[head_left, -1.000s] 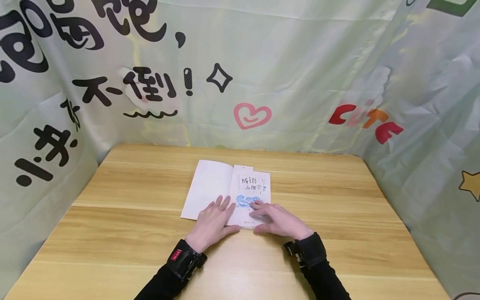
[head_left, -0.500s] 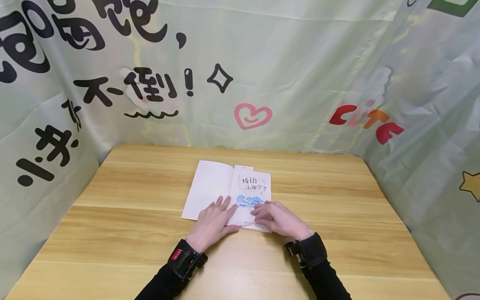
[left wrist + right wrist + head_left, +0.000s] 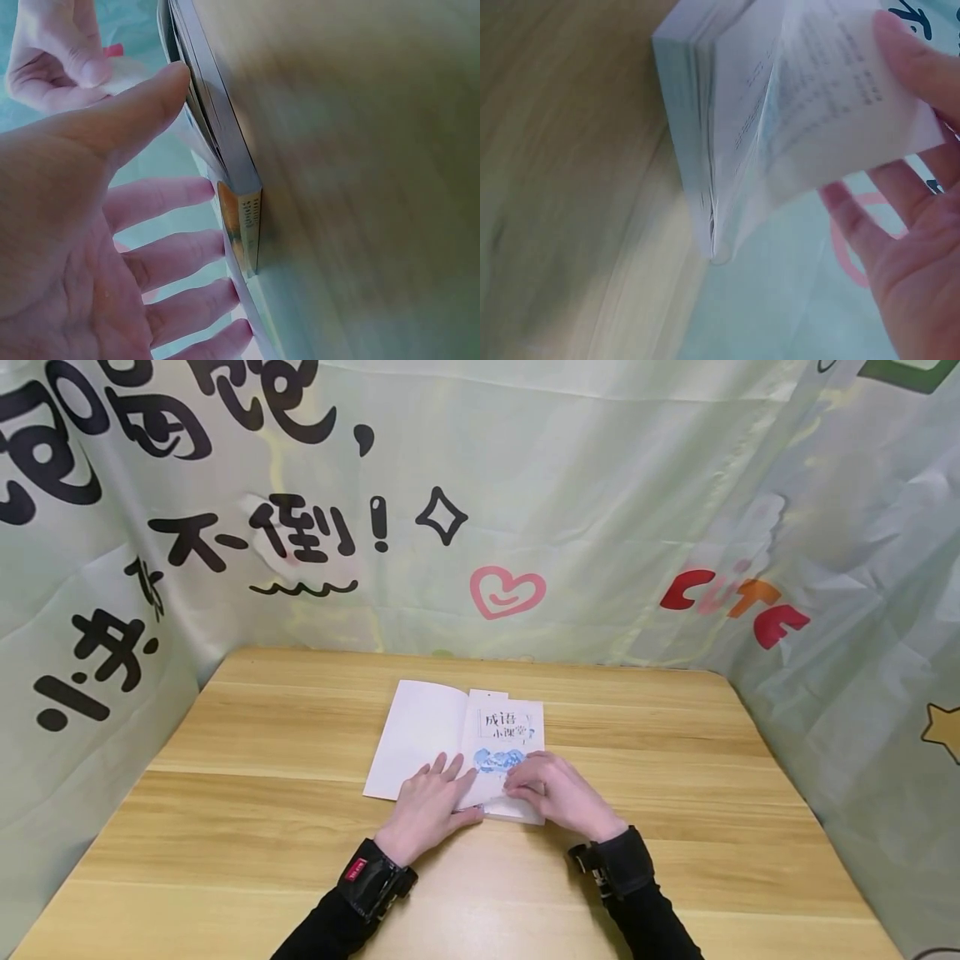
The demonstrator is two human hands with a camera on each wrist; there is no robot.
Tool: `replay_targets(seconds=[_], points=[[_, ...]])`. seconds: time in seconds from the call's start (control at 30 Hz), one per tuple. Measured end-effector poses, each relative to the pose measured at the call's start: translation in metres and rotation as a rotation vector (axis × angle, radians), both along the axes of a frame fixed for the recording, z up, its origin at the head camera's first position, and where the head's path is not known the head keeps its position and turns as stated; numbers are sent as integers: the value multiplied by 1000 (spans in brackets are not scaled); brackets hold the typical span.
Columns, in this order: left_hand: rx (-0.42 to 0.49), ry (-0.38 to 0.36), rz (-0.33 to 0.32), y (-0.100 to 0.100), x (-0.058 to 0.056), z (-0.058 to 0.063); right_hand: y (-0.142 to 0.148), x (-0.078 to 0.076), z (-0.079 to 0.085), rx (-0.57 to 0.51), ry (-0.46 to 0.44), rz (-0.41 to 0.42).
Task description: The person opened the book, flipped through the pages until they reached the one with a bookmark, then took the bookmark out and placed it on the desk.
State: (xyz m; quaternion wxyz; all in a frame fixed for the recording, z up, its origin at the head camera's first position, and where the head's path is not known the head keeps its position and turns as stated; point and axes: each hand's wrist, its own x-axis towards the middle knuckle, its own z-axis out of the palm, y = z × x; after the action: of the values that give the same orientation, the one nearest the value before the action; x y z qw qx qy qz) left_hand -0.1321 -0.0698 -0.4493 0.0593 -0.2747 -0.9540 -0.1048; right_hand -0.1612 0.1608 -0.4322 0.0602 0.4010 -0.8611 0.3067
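Far left, pale green fabric backdrop (image 3: pixel 600 468) with large black Chinese characters (image 3: pixel 108 647), hanging behind and beside a wood-grain desk (image 3: pixel 262 860). Book (image 3: pixel 465 735) lies opened around the middle of the desk, blank white left side (image 3: pixel 420 731) toward the left. Left hand (image 3: pixel 427 806) at the near part of the book: fingers extended and spread, resting on it, thumb reaching along the near edge; a black strap (image 3: pixel 371 881) with a red label (image 3: pixel 356 870) at the wrist. Left wrist view shows a narrow printed spine (image 3: pixel 250 232) beside those fingers. Right of the fold, title page (image 3: pixel 498 735) with black characters and a blue picture (image 3: pixel 498 760); small white tab (image 3: pixel 488 695) sticks out past its far edge. Right hand (image 3: pixel 558 793) pinches the near right part of this page between thumb and fingers; leaf bent and raised off the page block (image 3: pixel 694 112) below. Pink heart (image 3: pixel 507 593) on the backdrop beyond; farther right, "CUTE" lettering (image 3: pixel 768 606), then a yellow star (image 3: pixel 943 733).
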Motion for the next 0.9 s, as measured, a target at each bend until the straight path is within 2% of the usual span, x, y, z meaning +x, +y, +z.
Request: replay_targets(seconds=[0.27,0.7,0.8,0.9], points=[[-8,36,4,2,0,-2,-5,1,0,-135,111,13],[26,101,51,6,-2,-2,-11,-4,3,-384,389,35],[59,96,75,6,-2,-1,-13,-4,5,-435,447,32],[111,104,111,7,-3,-2,-13,-3,6,-451,458,21]])
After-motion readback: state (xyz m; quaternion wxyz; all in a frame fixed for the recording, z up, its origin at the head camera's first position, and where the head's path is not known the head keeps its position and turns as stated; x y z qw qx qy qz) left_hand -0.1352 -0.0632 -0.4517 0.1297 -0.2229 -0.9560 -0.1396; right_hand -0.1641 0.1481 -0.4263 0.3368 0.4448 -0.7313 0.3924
